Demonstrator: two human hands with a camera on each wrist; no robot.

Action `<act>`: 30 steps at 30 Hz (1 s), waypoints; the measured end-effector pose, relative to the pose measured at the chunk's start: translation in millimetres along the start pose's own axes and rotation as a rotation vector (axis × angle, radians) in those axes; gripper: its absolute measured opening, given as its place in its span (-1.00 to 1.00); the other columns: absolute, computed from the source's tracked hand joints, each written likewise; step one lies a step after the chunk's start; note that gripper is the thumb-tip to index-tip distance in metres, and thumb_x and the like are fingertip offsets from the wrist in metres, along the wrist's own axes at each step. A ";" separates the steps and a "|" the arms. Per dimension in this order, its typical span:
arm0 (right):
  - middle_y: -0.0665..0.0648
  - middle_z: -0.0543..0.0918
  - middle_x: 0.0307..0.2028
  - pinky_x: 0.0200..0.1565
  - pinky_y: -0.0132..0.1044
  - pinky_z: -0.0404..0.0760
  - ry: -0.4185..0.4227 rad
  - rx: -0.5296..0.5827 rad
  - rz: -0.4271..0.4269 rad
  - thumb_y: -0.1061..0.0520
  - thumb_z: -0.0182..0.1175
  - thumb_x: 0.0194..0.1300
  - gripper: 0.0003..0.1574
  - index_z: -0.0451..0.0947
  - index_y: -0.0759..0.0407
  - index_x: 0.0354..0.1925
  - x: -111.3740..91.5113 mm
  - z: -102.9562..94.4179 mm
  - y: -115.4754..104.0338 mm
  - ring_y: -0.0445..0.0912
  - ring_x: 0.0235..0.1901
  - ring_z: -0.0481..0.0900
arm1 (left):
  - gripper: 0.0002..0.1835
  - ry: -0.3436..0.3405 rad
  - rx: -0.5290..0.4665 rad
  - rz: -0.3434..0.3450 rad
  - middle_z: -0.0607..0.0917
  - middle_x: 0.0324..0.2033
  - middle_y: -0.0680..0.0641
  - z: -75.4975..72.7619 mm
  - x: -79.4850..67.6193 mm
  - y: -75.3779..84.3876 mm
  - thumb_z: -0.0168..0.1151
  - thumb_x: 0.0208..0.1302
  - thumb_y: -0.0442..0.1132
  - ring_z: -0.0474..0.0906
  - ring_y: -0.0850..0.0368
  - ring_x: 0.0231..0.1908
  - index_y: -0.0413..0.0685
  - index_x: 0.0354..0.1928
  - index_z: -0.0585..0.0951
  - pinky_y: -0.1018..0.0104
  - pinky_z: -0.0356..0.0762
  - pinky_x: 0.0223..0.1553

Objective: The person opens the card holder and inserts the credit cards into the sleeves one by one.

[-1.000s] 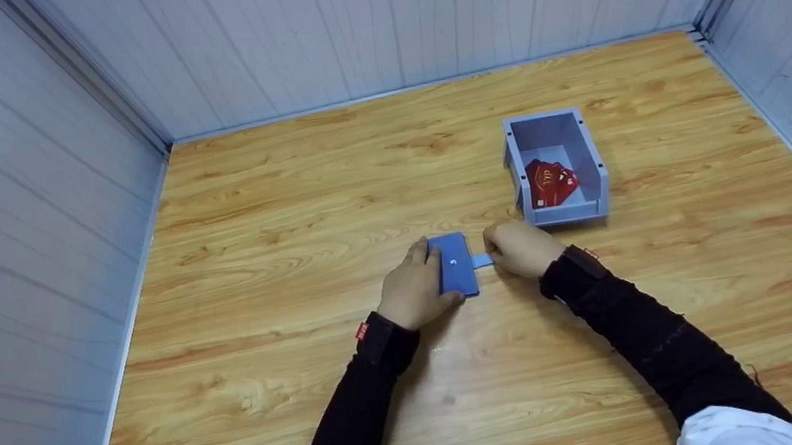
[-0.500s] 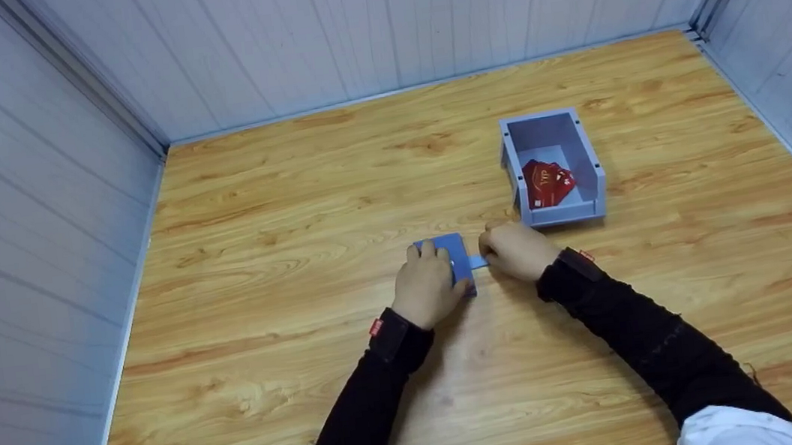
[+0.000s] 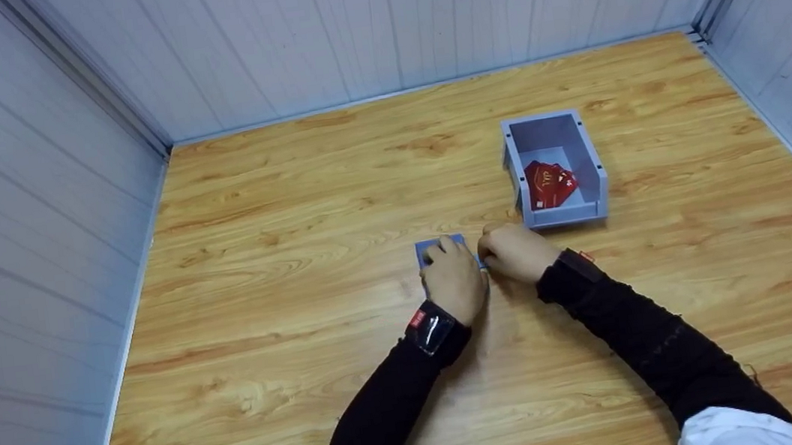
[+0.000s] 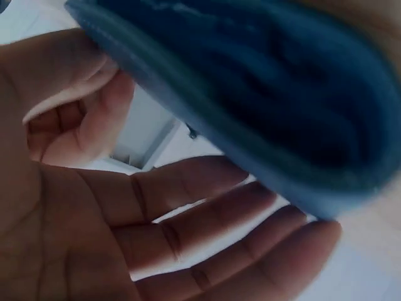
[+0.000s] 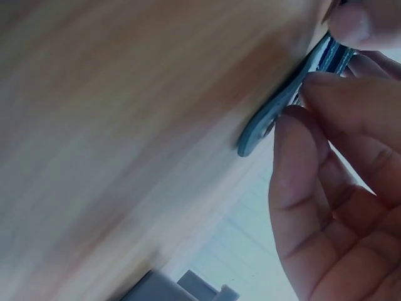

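Observation:
A blue wallet (image 3: 425, 249) with a snap strap (image 5: 255, 133) lies on the wooden table, mostly covered by my left hand (image 3: 455, 283) in the head view. That hand holds it from above, thumb at the strap-side edge and bent fingertips on the cover. In the left wrist view the wallet (image 4: 276, 88) appears edge-on, its folded layers open towards the camera. On its right side, my right hand (image 3: 516, 249) pinches the strap between thumb and index finger. The strap's rounded end with a metal snap sticks out past those fingertips in the right wrist view.
Behind the right hand stands a grey open-front bin (image 3: 567, 214) with several red cards (image 3: 550, 185) inside. Pale panel walls (image 3: 357, 27) enclose the wooden table (image 3: 289, 213) at the back and sides.
My left hand has slid right across the wallet, from its left edge to over its middle and strap side, its fingers bending more. The right hand stays at the strap, nearly still.

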State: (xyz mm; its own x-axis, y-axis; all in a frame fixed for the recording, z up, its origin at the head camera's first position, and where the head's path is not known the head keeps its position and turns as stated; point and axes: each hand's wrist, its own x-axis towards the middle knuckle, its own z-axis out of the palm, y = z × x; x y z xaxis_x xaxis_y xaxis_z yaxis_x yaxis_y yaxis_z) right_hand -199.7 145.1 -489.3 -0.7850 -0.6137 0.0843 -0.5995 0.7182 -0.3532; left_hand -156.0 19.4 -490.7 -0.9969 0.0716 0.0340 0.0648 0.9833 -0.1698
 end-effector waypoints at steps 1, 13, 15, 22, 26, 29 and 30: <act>0.20 0.66 -0.41 -0.22 -0.04 0.62 -0.004 -0.004 -0.001 0.34 0.26 0.10 -0.93 0.69 0.28 -0.42 0.2 0.0 -0.1 0.11 -0.36 0.65 | -0.40 -0.005 -0.003 -0.011 0.54 -0.08 -0.16 -0.1 -0.1 1.5 0.09 0.31 0.23 0.55 -0.04 -0.12 -0.16 0.07 0.58 0.25 0.60 -0.53; 0.19 0.68 -0.42 -0.24 -0.07 0.61 -0.007 0.022 0.000 0.36 0.27 0.06 -0.94 0.67 0.28 -0.43 -0.5 0.4 2.5 0.07 -0.36 0.64 | -0.46 -0.028 -0.132 0.066 0.56 -0.06 -0.19 -6.4 -0.7 -11.0 0.12 0.31 0.12 0.53 -0.05 -0.14 -0.24 0.02 0.59 0.27 0.64 -0.43; 0.19 0.68 -0.41 -0.24 -0.06 0.61 -0.009 0.026 0.009 0.34 0.27 0.08 -0.95 0.67 0.27 -0.43 -1.1 0.3 3.1 0.06 -0.36 0.64 | -0.46 -0.008 -0.176 0.109 0.58 -0.08 -0.21 -6.7 0.3 -15.8 0.15 0.28 0.11 0.53 -0.07 -0.13 -0.28 -0.04 0.61 0.23 0.63 -0.25; 0.17 0.66 -0.43 -0.26 -0.07 0.60 -0.034 0.034 0.046 0.32 0.27 0.10 -0.95 0.68 0.28 -0.45 -2.7 1.1 4.8 0.05 -0.39 0.62 | -0.42 -0.013 -0.486 0.149 0.57 -0.04 -0.31 -7.8 3.8 -34.7 0.20 0.20 0.03 0.51 -0.21 -0.05 -0.38 0.02 0.51 0.07 0.49 0.05; 0.18 0.68 -0.43 -0.25 -0.07 0.60 -0.042 0.047 0.051 0.33 0.26 0.09 -0.94 0.67 0.28 -0.45 -2.6 -0.5 4.9 0.05 -0.38 0.63 | -0.33 -0.069 -0.625 0.126 0.55 0.01 -0.32 -9.8 5.1 -48.2 0.18 0.19 0.01 0.57 -0.20 -0.08 -0.39 0.19 0.42 0.04 0.58 -0.01; 0.18 0.70 -0.42 -0.21 -0.07 0.61 -0.043 0.053 0.058 0.33 0.25 0.10 -0.93 0.68 0.27 -0.45 -2.4 -1.3 4.9 0.06 -0.35 0.64 | -0.30 -0.106 -0.738 0.095 0.54 0.02 -0.31 -12.2 5.7 -58.9 0.13 0.19 -0.03 0.60 -0.16 -0.12 -0.37 0.27 0.35 0.04 0.62 -0.08; 0.18 0.70 -0.41 -0.19 -0.06 0.61 -0.043 0.056 0.061 0.32 0.25 0.10 -0.93 0.68 0.27 -0.44 -2.4 -1.6 4.8 0.06 -0.34 0.65 | -0.30 -0.117 -0.775 0.084 0.54 0.04 -0.31 -12.8 5.8 -62.5 0.12 0.19 -0.04 0.60 -0.15 -0.11 -0.36 0.28 0.34 0.04 0.62 -0.06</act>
State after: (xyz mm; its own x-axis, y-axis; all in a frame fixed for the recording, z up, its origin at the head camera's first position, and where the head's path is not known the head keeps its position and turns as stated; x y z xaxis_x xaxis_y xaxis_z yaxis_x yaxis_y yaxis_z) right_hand -201.0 150.5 -489.7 -0.8114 -0.5841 0.0217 -0.5405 0.7357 -0.4081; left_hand -165.2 -39.6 -467.3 -0.9828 0.1748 -0.0594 0.1105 0.8146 0.5694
